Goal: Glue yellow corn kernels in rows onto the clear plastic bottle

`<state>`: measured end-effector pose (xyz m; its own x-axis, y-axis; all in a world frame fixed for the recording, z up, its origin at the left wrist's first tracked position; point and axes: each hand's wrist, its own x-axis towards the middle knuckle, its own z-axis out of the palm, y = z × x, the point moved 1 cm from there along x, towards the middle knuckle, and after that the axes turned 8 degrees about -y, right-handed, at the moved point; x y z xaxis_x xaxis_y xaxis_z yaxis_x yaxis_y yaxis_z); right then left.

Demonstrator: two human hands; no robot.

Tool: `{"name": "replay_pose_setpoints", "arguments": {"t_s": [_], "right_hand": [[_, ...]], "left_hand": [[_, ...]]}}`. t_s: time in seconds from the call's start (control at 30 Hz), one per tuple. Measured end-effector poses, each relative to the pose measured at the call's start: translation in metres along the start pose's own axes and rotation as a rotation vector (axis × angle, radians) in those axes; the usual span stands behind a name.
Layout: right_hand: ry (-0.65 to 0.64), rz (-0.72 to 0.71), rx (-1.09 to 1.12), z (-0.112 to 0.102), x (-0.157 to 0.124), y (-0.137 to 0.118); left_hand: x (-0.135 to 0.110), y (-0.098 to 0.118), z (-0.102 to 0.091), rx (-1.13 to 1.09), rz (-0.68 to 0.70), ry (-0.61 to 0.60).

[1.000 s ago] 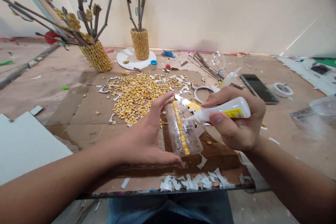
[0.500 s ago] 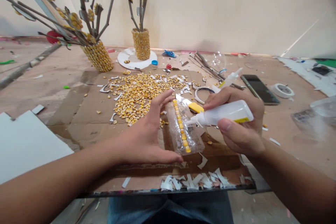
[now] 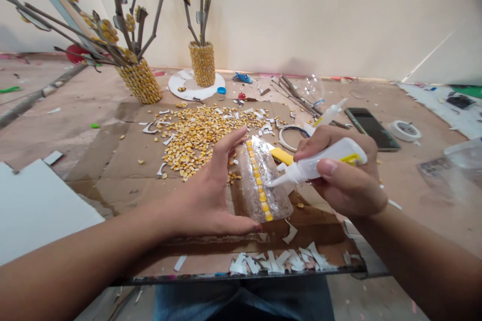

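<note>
Glue bottle [image 3: 333, 156] tipped lower, label unreadable, in right fingers [image 3: 328, 167]; left fingers [image 3: 229, 143] spread around clear bottle [image 3: 271, 195].

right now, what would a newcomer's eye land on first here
Centre: the right hand holds a glue bottle, nozzle at a clear plastic piece bearing a row of kernels, braced by the left hand. Behind lies a pile of kernels; back left stand two kernel-covered vases with twigs.

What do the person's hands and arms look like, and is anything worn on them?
The left hand and right hand are bare: no gloves, and no ring, watch or bracelet shows. The left forearm and right forearm are uncovered, no sleeve in view. Nails are short, unpainted.
</note>
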<state>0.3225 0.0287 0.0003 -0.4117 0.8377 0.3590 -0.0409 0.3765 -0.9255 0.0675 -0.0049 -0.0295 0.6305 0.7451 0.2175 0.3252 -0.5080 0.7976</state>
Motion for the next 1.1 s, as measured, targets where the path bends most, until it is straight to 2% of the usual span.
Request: {"name": "replay_pose_setpoints", "arguments": {"t_s": [0.07, 0.17, 0.23, 0.3, 0.37, 0.47, 0.6, 0.87, 1.1], "right_hand": [[0.012, 0.053, 0.109, -0.002, 0.008, -0.001], [0.195, 0.077, 0.199, -0.010, 0.021, 0.001], [0.331, 0.065, 0.106, -0.022, 0.029, 0.006], [0.409, 0.031, -0.142, -0.039, 0.035, 0.014], [0.341, 0.073, -0.442, -0.058, 0.039, 0.025], [0.028, 0.202, -0.799, -0.082, 0.042, 0.043], [-0.193, 0.331, -0.933, -0.097, 0.043, 0.058], [-0.315, 0.347, -0.964, -0.095, 0.044, 0.060], [-0.310, 0.326, -0.926, -0.094, 0.044, 0.055]], "left_hand": [[0.000, -0.001, -0.001, 0.012, -0.022, 0.000], [-0.001, -0.001, -0.001, 0.010, -0.044, -0.004], [-0.001, -0.001, -0.001, 0.006, -0.045, -0.003], [-0.001, -0.001, 0.000, 0.012, -0.042, -0.004], [-0.002, 0.000, 0.000, 0.026, -0.050, -0.010], [-0.002, 0.000, -0.001, 0.047, -0.073, -0.035], [-0.002, 0.001, -0.003, 0.061, -0.093, -0.067], [-0.003, 0.001, -0.004, 0.078, -0.070, -0.120], [-0.004, 0.001, -0.007, 0.065, -0.079, -0.119]]}}
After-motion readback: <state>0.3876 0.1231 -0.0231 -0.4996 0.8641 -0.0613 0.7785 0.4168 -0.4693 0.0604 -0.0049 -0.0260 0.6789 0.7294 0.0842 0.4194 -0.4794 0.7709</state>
